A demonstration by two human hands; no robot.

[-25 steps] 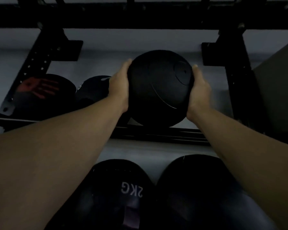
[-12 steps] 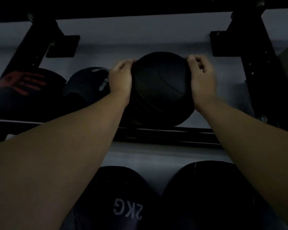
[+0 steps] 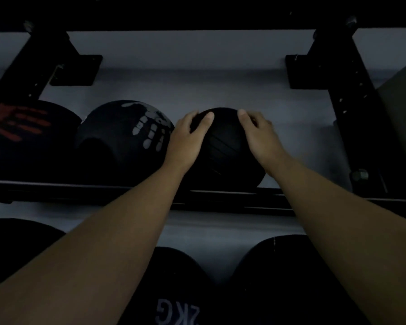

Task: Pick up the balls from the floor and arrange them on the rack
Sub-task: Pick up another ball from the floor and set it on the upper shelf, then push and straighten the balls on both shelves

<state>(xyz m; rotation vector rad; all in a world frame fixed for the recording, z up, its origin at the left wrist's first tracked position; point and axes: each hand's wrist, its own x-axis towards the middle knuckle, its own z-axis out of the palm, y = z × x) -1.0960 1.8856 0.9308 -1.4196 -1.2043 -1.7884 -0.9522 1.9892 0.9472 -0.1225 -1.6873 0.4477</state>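
A plain black medicine ball point(image 3: 225, 151) sits on the middle shelf of the black rack point(image 3: 220, 195). My left hand point(image 3: 188, 139) lies on the ball's upper left side and my right hand point(image 3: 259, 134) on its upper right side, fingers curled over the top. To its left on the same shelf are a black ball with a white handprint point(image 3: 124, 137) and a black ball with a red handprint point(image 3: 17, 134). The scene is dim.
On the lower shelf lie a black ball marked 2KG point(image 3: 176, 301), another black ball point(image 3: 288, 277) on the right and one at far left point(image 3: 17, 245). Black uprights point(image 3: 352, 102) frame the shelf. A dark box point(image 3: 401, 109) stands on the right.
The ball has come down from in front of the shelf onto the rails beside the white-handprint ball. Both hands have slid from its sides up onto its top.
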